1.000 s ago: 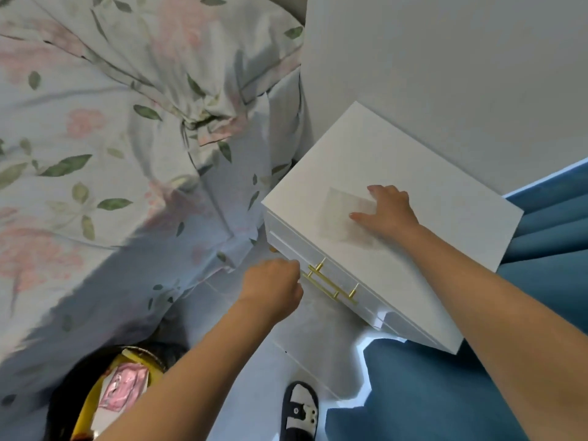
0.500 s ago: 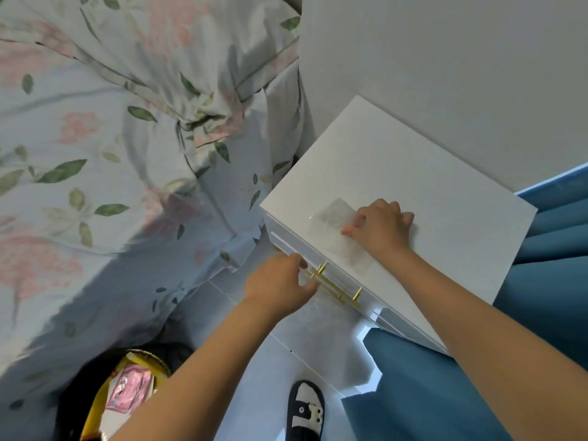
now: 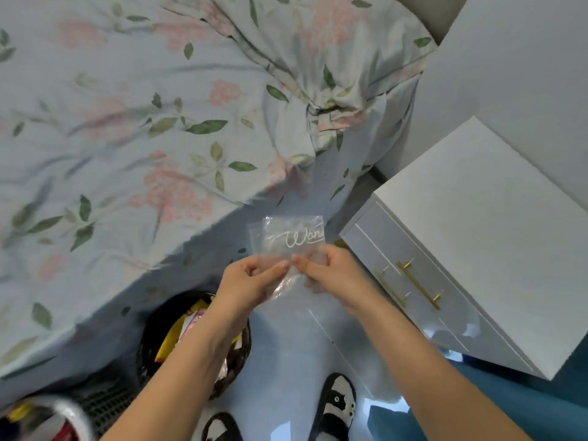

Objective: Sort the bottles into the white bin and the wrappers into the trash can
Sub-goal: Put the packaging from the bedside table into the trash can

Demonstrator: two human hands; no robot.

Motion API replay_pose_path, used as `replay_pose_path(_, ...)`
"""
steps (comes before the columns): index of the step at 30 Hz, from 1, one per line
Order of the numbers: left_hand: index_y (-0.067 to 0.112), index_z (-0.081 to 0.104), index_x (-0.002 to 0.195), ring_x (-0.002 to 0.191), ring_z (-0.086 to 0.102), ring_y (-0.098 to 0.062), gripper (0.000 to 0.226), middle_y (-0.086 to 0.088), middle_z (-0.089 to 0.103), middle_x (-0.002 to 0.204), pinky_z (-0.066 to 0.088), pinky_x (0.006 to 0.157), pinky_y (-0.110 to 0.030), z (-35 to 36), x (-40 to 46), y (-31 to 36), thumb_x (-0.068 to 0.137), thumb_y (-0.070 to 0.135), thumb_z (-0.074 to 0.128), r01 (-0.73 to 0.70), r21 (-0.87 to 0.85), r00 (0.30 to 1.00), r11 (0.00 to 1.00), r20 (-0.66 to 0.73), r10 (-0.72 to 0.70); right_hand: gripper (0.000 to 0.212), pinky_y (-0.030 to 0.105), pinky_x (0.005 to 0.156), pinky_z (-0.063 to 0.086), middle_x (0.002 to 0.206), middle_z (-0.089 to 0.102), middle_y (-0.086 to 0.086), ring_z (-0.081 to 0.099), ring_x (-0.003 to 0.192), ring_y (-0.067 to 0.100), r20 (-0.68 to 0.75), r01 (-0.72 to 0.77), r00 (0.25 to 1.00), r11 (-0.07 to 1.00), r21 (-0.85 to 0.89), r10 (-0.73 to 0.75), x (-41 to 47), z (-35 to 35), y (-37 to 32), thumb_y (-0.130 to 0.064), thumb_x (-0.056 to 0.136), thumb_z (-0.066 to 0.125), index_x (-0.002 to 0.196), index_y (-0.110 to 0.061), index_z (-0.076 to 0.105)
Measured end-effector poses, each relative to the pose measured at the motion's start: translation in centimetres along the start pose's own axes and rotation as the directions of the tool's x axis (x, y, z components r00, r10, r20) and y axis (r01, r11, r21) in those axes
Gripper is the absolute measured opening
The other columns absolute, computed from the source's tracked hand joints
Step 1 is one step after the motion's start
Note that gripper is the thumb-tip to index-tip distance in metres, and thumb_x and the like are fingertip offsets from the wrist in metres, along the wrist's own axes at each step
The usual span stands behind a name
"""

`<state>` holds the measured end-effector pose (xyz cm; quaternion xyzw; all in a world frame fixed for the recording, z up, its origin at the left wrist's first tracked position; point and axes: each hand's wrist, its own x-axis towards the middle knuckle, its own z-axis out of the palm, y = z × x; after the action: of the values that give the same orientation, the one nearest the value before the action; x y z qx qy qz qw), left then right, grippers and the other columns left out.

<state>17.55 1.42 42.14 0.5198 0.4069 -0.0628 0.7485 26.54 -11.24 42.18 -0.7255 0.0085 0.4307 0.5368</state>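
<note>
While both thumbs meet, my left hand (image 3: 251, 281) and right hand (image 3: 331, 278) pinch the clear wrapper (image 3: 291, 240) (white script on it) between them; below my left hand sits the trash can (image 3: 235, 370), holding wrappers.

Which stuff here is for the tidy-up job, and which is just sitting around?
For the job:
clear plastic wrapper, pinched by left hand and right hand
black trash can, wrappers already inside

Just sitting around:
floral bedspread
white nightstand with gold handles
black-and-white slippers
</note>
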Motion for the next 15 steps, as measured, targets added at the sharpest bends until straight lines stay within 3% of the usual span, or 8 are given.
replay_pose_path(2,-0.001,0.070,0.092,0.048,0.035,-0.012,0.019,-0.003,0.047,0.055,0.030,0.046,-0.018,-4.3,-1.0,-1.0,0.079,0.012,0.073,-0.004,-0.012,0.999,1.000,-0.052,0.004,0.016,0.018,0.050,0.047,0.062,0.061,-0.007,0.057,0.051,0.002,0.057,-0.002,0.998,1.000,0.013,0.002,-0.7,4.0,0.1,-0.028,0.081,0.072,0.083,-0.015,0.064)
replay_pose_path(6,0.002,0.070,0.089,0.062,0.048,-0.029,0.034,-0.020,0.055,0.074,0.043,0.059,-0.038,-13.5,-3.2,-4.3,0.070,0.027,0.082,0.027,-0.036,0.991,0.999,-0.134,-0.032,0.014,0.019,0.054,0.049,0.068,0.066,-0.008,0.058,0.054,0.004,0.133,-0.035,0.990,0.999,-0.034,0.039,-2.2,10.6,1.4,-0.029,0.089,0.062,0.085,-0.016,0.063)
replay_pose_path(9,0.004,0.068,0.093,0.056,0.057,-0.016,0.021,-0.002,0.060,0.063,0.052,0.052,-0.032,-19.6,-4.9,-7.9,0.080,0.019,0.075,0.086,0.042,0.943,0.995,-0.325,-0.068,0.011,0.028,0.062,0.049,0.077,0.068,0.000,0.057,0.059,0.012,0.072,-0.040,0.996,0.967,-0.252,0.060,-2.5,13.2,4.1,-0.030,0.088,0.061,0.081,-0.022,0.063)
replay_pose_path(11,0.006,0.068,0.094,0.070,0.065,-0.021,0.018,-0.004,0.067,0.076,0.058,0.062,-0.038,-22.5,-5.7,-10.6,0.082,0.017,0.074,0.136,0.051,0.912,0.989,-0.395,-0.105,0.012,0.030,0.064,0.049,0.079,0.068,0.005,0.055,0.058,0.013,0.057,-0.056,0.995,0.924,-0.378,0.084,-2.4,14.4,6.6,-0.028,0.087,0.062,0.075,-0.026,0.062)
replay_pose_path(13,0.004,0.068,0.095,0.073,0.064,-0.020,0.018,-0.005,0.068,0.081,0.052,0.057,-0.024,-24.9,-5.7,-13.8,0.082,0.015,0.073,0.172,0.060,0.887,0.983,-0.443,-0.128,0.014,0.030,0.066,0.048,0.080,0.067,0.004,0.056,0.061,0.013,0.082,-0.087,0.986,0.867,-0.491,0.145,-2.1,15.4,9.5,-0.025,0.087,0.060,0.074,-0.028,0.060)
replay_pose_path(15,0.001,0.066,0.098,0.074,0.062,-0.019,0.021,-0.007,0.068,0.085,0.049,0.056,-0.021,-26.4,-5.2,-17.0,0.083,0.014,0.071,0.228,0.012,0.854,0.974,-0.482,-0.194,0.013,0.025,0.068,0.048,0.083,0.065,-0.001,0.058,0.070,0.014,0.123,-0.102,0.968,0.789,-0.606,0.219,-1.8,16.3,12.6,-0.022,0.089,0.056,0.078,-0.027,0.060)
